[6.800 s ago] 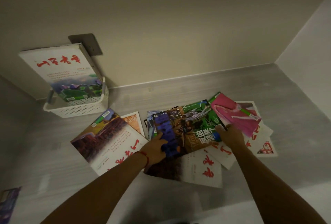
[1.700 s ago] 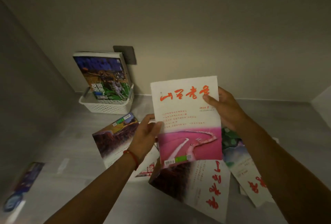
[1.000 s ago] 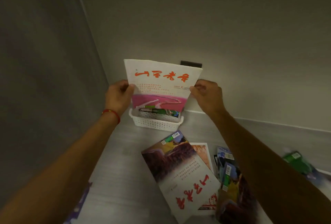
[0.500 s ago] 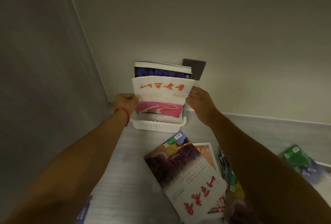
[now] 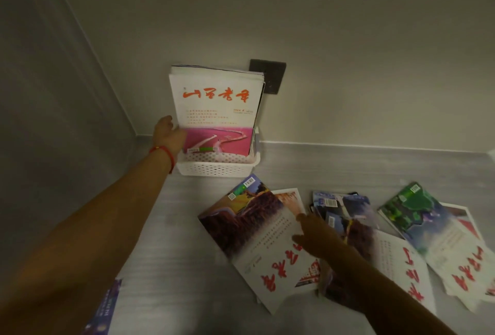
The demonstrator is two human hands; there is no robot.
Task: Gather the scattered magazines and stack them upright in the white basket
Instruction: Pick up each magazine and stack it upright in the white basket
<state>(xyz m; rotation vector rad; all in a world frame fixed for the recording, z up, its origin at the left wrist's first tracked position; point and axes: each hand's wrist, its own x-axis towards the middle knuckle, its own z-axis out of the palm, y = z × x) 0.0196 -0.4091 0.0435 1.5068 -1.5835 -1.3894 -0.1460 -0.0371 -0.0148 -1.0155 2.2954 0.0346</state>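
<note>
Now the pink-and-white magazine (image 5: 217, 109) stands upright in the white basket (image 5: 217, 167), left hand (image 5: 170, 135) steadying its edge, while the right hand (image 5: 316, 238), released and fingers spread, reaches the brown-cover magazine (image 5: 257, 235) in front of the basket.

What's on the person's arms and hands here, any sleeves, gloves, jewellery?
Both forearms are bare, no sleeves in view and no gloves. The left hand has a thin red string bracelet round the wrist. The right hand shows nothing worn; no rings can be made out.
</note>
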